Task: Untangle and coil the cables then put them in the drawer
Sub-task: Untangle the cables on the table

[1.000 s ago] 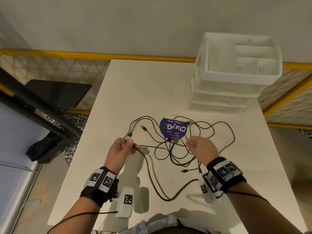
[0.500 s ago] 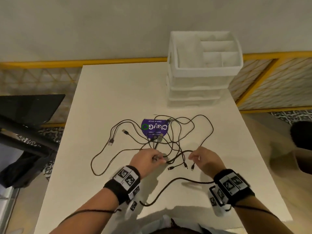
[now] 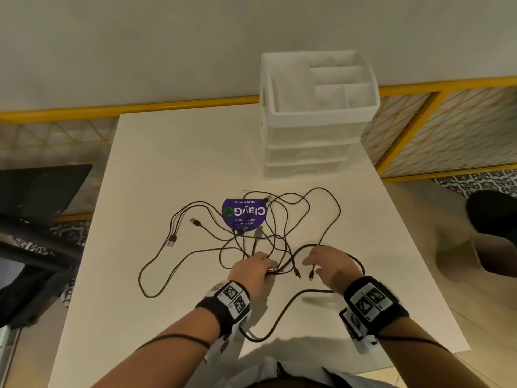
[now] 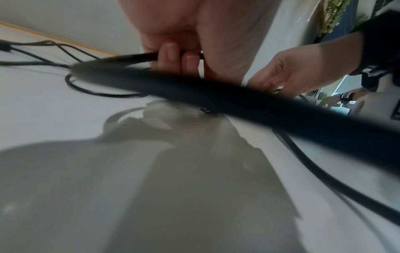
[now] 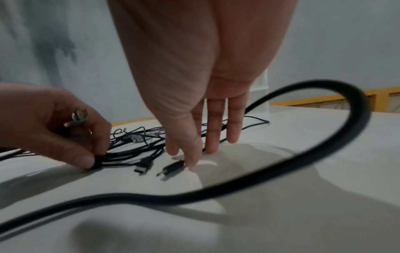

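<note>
Several black cables (image 3: 268, 231) lie tangled in the middle of the white table (image 3: 173, 152), with loops running left and toward me. My left hand (image 3: 256, 268) pinches a bundle of cable strands near their plugs (image 5: 97, 162); a silver USB plug (image 5: 78, 118) sticks up from its fingers. My right hand (image 3: 326, 261) hovers just right of it, fingers straight and pointing down, fingertips (image 5: 190, 162) touching the table beside a loose black plug (image 5: 171, 169). A second loose plug (image 5: 143, 166) lies next to it. The white drawer unit (image 3: 316, 141) stands at the back right, drawers closed.
A purple round sticker (image 3: 244, 213) lies under the tangle. A thick black wrist-camera cord (image 5: 281, 179) loops across the near table (image 4: 65, 119). The table's right edge (image 3: 419, 247) is close to my right hand. A dark bin (image 3: 492, 217) stands on the floor at right.
My left hand let go of the left cable end and moved right to the middle bundle, now pinching it. My right hand opened beside it. The view swung left.
</note>
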A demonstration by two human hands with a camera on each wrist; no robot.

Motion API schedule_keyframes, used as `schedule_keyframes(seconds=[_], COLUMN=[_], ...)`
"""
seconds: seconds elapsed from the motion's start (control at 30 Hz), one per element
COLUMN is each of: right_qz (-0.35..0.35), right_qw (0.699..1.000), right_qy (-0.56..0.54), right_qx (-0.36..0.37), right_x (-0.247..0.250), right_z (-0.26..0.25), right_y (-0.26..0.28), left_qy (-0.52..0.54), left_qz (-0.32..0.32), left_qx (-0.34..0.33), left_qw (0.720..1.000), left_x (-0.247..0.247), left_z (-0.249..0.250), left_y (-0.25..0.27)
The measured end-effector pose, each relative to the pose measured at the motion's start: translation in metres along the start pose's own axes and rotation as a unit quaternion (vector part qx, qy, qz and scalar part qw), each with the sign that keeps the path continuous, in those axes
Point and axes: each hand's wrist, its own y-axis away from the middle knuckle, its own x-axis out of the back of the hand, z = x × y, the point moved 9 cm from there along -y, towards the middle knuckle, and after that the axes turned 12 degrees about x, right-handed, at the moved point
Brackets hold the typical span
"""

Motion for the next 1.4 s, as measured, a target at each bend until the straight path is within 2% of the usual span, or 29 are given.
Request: schedule_keyframes(seconds=[0.1,0.23,0.4,0.47,0.53,0.67,0.73,0.8,0.87,0.93,1.0,1.1,1.2,1.4], right_qz=[0.01,0.005,-0.02,0.037,0.14,0.295,0.319,0.291,0.217,0.129,0.07,0.02,-0.004,0.048], right_qw=[1.0,1.0,1.0,0.998,0.98,0.909,0.887,0.912,0.953,0.977,0.988,0.995,0.997,0.995], right_qy=[0.017,0.013,0.005,-0.058,-0.145,-0.293,-0.333,-0.286,-0.2,-0.147,-0.118,-0.078,-0.053,-0.08], right_qx=[0.002,-0.001,0.007,0.006,0.006,0.017,0.031,0.049,0.074,0.082,0.069,0.06,0.056,0.043], right_x=[0.0,-0.003,-0.005,0.001,0.018,0.059,0.076,0.082,0.071,0.043,0.016,-0.004,-0.011,-0.003], right_z=[0.002,0.01,0.013,0.015,0.018,0.016,0.01,-0.003,-0.019,-0.024,-0.02,-0.018,-0.015,-0.005], right_y=[-0.002,-0.007,-0.004,0.004,0.014,0.032,0.033,0.026,0.013,0.0,-0.008,-0.016,-0.02,-0.022], left_qy=[0.0,-0.033,-0.073,-0.079,-0.079,-0.004,0.076,0.155,0.223,0.272,0.292,0.325,0.397,0.495], left_qz=[0.005,-0.026,-0.048,-0.045,-0.04,0.003,0.043,0.068,0.073,0.083,0.101,0.141,0.165,0.188], left_qx=[-0.011,-0.036,-0.017,-0.002,-0.004,-0.007,0.006,0.012,0.007,-0.002,-0.016,-0.039,-0.058,-0.071], left_qw=[1.0,0.998,0.996,0.996,0.996,1.0,0.996,0.986,0.972,0.959,0.951,0.934,0.901,0.845], left_x=[0.003,-0.006,-0.011,-0.008,-0.005,0.013,0.032,0.05,0.065,0.077,0.09,0.107,0.125,0.184], left_z=[0.001,0.008,0.013,0.013,0.013,0.013,0.009,0.005,0.005,0.006,0.008,0.011,0.013,0.019], left_y=[0.003,0.003,0.001,-0.001,0.0,0.009,0.012,0.015,0.016,0.017,0.018,0.026,0.037,0.055])
